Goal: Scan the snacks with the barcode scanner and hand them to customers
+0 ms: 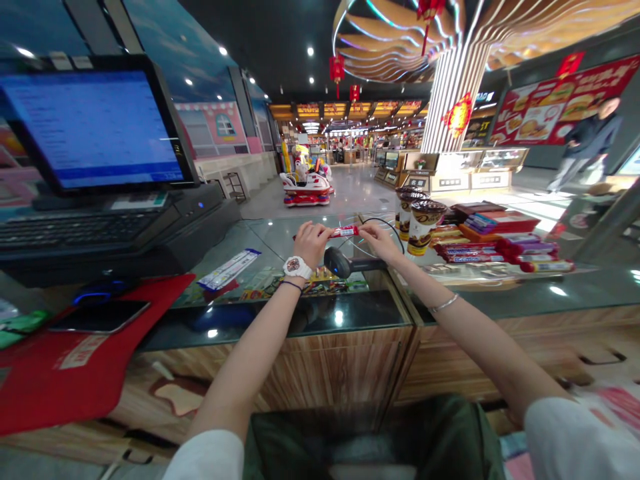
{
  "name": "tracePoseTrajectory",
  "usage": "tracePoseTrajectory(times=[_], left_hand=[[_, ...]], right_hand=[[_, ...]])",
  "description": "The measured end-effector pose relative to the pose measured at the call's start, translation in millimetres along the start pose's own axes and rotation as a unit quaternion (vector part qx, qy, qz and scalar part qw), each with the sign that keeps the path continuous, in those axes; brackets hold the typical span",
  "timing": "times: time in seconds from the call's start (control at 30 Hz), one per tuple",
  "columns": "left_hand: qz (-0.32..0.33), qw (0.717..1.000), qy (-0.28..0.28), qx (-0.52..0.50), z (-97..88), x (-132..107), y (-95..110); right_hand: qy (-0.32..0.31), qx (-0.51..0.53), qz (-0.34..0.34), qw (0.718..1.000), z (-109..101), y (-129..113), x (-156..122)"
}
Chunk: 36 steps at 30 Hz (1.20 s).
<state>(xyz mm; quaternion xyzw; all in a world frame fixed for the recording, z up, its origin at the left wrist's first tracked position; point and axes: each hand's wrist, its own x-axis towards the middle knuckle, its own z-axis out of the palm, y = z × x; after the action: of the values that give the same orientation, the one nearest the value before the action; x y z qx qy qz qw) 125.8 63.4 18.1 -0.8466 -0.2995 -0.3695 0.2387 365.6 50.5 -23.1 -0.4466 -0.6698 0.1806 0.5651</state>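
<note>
A slim red-and-white wrapped candy bar is stretched between my two hands above the glass counter. My left hand is closed on its left end, and my right hand pinches the right end. Just below the bar lies a black handheld barcode scanner, its handle pointing right under my right forearm. A blue-and-white long packet rests on the glass to the left of my left hand. Brown chocolate cups stand to the right of my right hand.
Several wrapped bars and boxes are piled on the right of the counter. At left are a monitor, a keyboard and a phone on a red mat. A person walks at far right.
</note>
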Motion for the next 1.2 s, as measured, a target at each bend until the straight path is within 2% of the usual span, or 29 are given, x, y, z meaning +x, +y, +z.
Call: tracePoseTrajectory(times=[0.13,0.3,0.47,0.57,0.8,1.1,1.2], left_hand=[[-0.021,1.0,0.003,0.003,-3.2,-1,-11],[-0.044,0.999,0.004,0.012,-4.8,-4,-24],[-0.035,0.999,0.01,0.015,-1.4,-7,-33],[-0.023,1.0,0.012,0.014,0.5,-8,-34],[-0.021,1.0,0.006,0.011,3.9,-9,-33],[-0.039,0.999,0.012,0.015,6.5,-10,-35],[-0.051,0.999,0.008,0.017,6.4,-11,-36]], right_hand=[[-0.071,0.006,-0.009,0.997,-13,-8,-2],[-0.168,-0.063,-0.025,0.984,-23,-22,-14],[-0.266,-0.142,-0.044,0.952,-19,-27,-24],[-0.302,-0.177,-0.054,0.935,-12,-28,-28],[-0.285,-0.226,-0.082,0.928,1,-36,-34],[-0.255,-0.223,-0.094,0.936,2,-37,-35],[-0.225,-0.227,-0.09,0.943,1,-40,-34]])
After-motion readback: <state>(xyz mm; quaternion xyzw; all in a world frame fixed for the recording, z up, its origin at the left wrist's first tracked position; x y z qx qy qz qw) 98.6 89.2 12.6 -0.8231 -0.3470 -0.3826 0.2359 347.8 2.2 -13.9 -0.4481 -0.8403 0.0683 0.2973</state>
